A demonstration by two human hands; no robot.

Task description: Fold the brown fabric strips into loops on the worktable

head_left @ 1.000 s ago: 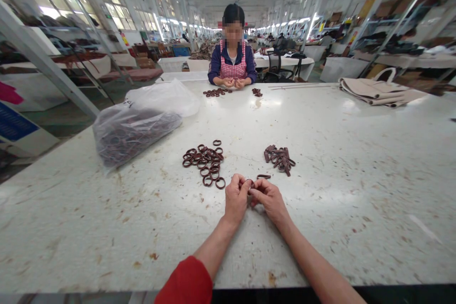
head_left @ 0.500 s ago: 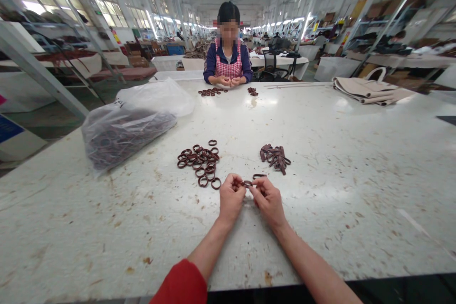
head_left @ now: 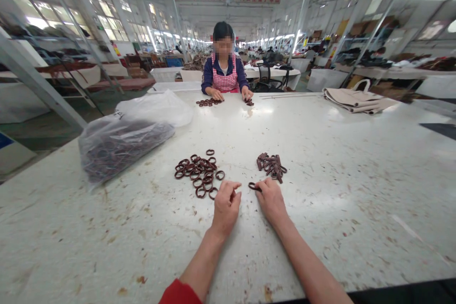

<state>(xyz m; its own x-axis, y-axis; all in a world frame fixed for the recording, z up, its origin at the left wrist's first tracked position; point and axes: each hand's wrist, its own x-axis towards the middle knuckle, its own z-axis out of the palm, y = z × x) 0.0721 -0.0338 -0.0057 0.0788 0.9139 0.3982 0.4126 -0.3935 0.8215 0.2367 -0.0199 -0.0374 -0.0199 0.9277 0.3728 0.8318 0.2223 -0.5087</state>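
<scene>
Pinched in the fingers of my right hand [head_left: 272,199] is a dark brown loop [head_left: 253,186], low over or on the table just below the right-hand pile. My left hand [head_left: 226,206] holds nothing, its thumb and fingertips apart, a short way left of that loop. Beside its fingers, a single round brown ring [head_left: 220,175] lies at the edge of a spread of similar rings [head_left: 204,165]. Ahead of my right hand sits a heap of flatter, narrow brown loops [head_left: 272,165].
A translucent plastic bag [head_left: 124,140] full of dark pieces lies at the left of the white table [head_left: 142,228]. Across the table a person in a checked apron [head_left: 225,80] handles similar small piles. Folded beige material [head_left: 352,99] lies at the far right.
My hands have parted from the ring they both held. A ring now lies beside the left spread. My right hand has taken hold of the loop on the table. The view has tilted up.
</scene>
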